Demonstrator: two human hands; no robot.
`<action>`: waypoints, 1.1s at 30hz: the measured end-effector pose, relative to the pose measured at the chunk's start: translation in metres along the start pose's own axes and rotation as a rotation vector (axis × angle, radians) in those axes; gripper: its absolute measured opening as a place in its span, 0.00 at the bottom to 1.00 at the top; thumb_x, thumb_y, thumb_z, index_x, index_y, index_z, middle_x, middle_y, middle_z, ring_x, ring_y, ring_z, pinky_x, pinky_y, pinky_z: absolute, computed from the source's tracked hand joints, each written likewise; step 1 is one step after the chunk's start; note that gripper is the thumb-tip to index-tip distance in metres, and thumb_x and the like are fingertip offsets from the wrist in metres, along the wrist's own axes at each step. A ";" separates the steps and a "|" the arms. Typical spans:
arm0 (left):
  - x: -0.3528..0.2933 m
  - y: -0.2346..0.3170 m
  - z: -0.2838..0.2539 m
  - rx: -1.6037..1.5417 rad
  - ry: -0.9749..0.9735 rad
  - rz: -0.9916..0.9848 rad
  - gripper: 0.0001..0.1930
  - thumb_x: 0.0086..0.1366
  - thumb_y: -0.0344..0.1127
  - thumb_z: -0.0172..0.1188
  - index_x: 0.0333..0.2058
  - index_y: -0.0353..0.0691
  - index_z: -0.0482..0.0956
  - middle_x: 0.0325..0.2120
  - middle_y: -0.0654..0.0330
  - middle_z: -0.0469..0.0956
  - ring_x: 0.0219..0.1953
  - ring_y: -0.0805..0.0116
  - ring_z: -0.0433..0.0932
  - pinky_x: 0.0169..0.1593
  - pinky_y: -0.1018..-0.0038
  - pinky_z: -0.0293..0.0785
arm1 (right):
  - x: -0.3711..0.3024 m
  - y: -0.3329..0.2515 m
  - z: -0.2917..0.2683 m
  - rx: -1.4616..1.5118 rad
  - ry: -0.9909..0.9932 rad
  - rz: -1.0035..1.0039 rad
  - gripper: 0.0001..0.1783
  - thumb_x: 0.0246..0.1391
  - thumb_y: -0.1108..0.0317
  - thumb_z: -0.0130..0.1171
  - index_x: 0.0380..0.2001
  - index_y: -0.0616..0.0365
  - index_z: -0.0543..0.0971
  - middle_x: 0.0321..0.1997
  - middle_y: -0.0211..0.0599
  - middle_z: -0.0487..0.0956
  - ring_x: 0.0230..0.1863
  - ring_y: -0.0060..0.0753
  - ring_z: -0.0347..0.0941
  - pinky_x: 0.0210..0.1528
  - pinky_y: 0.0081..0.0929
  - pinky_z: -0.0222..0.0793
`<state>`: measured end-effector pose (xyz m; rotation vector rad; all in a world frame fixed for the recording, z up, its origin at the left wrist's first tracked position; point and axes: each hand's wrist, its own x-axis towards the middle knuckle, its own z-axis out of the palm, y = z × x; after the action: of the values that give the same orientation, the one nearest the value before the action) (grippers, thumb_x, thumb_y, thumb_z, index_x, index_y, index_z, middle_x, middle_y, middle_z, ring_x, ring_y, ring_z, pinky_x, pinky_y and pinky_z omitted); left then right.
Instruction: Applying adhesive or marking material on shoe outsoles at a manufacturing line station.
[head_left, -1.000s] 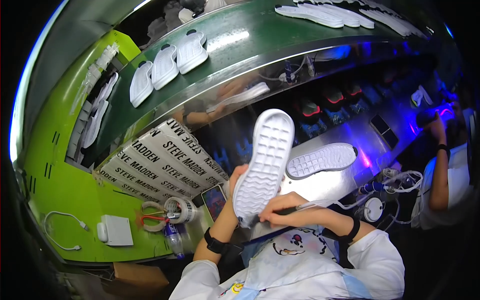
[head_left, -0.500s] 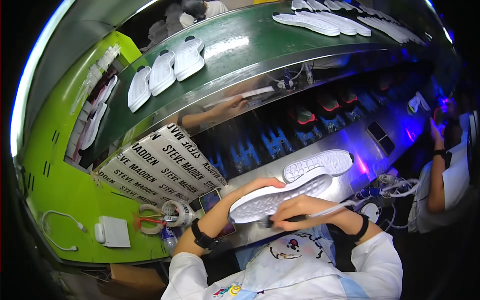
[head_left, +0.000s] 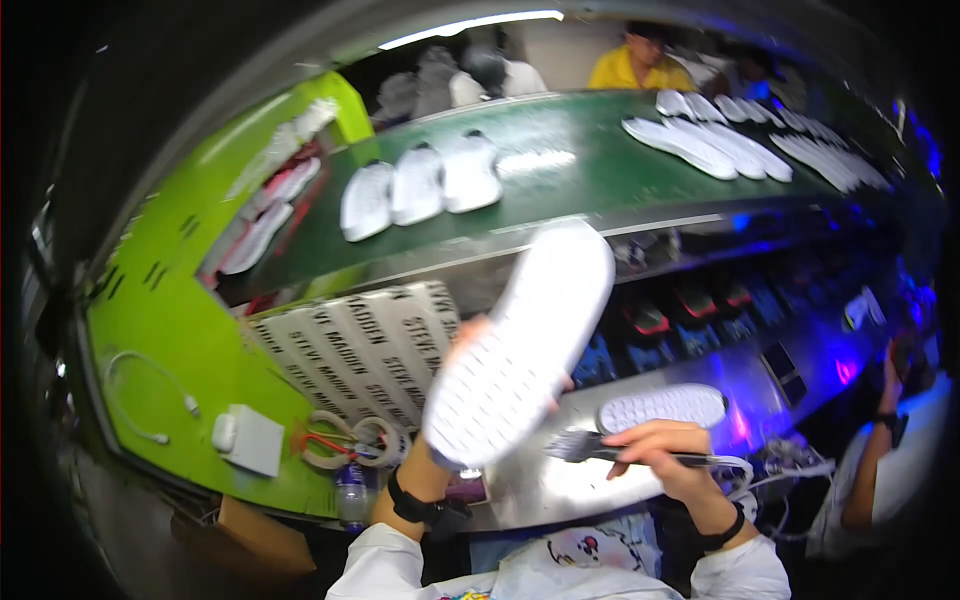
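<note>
A white shoe sole [head_left: 525, 350] is held up at a slant by my left hand [head_left: 470, 335]. My left fingers wrap its edges from behind, and its patterned side shows. Apart from the sole, a dark-handled brush [head_left: 572, 446] with grey bristles is gripped in my right hand [head_left: 665, 450], its bristle end pointing left. A white cord [head_left: 742, 474] lies by the handle's rear end; whether it joins the brush I cannot tell. Just beyond my right hand, a second white sole [head_left: 663, 404] rests on the metal bench [head_left: 530, 500].
Several white soles [head_left: 418, 187] lie on the green conveyor [head_left: 560, 150], with more at far right. A printed white box [head_left: 350, 350], tape rolls [head_left: 375, 440], scissors [head_left: 325, 442] and a bottle [head_left: 352, 495] are at left. A phone [head_left: 783, 372] and a co-worker's arm [head_left: 880, 440] are at right.
My left hand has raised and turned the sole, so its other face shows. My right hand with the brush has moved right, away from it. The view has tilted up.
</note>
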<state>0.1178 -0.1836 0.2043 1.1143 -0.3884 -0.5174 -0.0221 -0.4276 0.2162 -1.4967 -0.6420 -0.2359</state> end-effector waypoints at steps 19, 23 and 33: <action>-0.026 0.181 -0.108 0.553 0.800 0.373 0.19 0.49 0.27 0.55 0.42 0.30 0.75 0.34 0.52 0.77 0.31 0.67 0.77 0.36 0.72 0.75 | -0.034 0.036 -0.017 0.278 0.687 0.318 0.14 0.42 0.80 0.54 0.37 0.69 0.73 0.37 0.51 0.77 0.23 0.32 0.72 0.27 0.23 0.70; -0.093 0.221 -0.153 0.608 0.825 0.260 0.17 0.43 0.24 0.56 0.35 0.26 0.77 0.27 0.54 0.78 0.29 0.67 0.77 0.32 0.73 0.73 | -0.017 0.036 -0.005 0.388 0.621 0.379 0.15 0.44 0.80 0.54 0.38 0.70 0.72 0.37 0.50 0.77 0.23 0.30 0.72 0.27 0.22 0.70; -0.070 0.100 -0.056 0.141 0.596 0.569 0.27 0.52 0.36 0.48 0.51 0.31 0.66 0.42 0.51 0.74 0.43 0.62 0.75 0.51 0.67 0.69 | -0.042 0.026 -0.011 0.520 0.650 0.228 0.16 0.42 0.78 0.55 0.38 0.67 0.72 0.41 0.53 0.76 0.24 0.32 0.72 0.28 0.24 0.69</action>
<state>0.1104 -0.0678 0.2712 1.1720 -0.2012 0.3482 -0.0405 -0.4462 0.1727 -0.8997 0.0041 -0.3292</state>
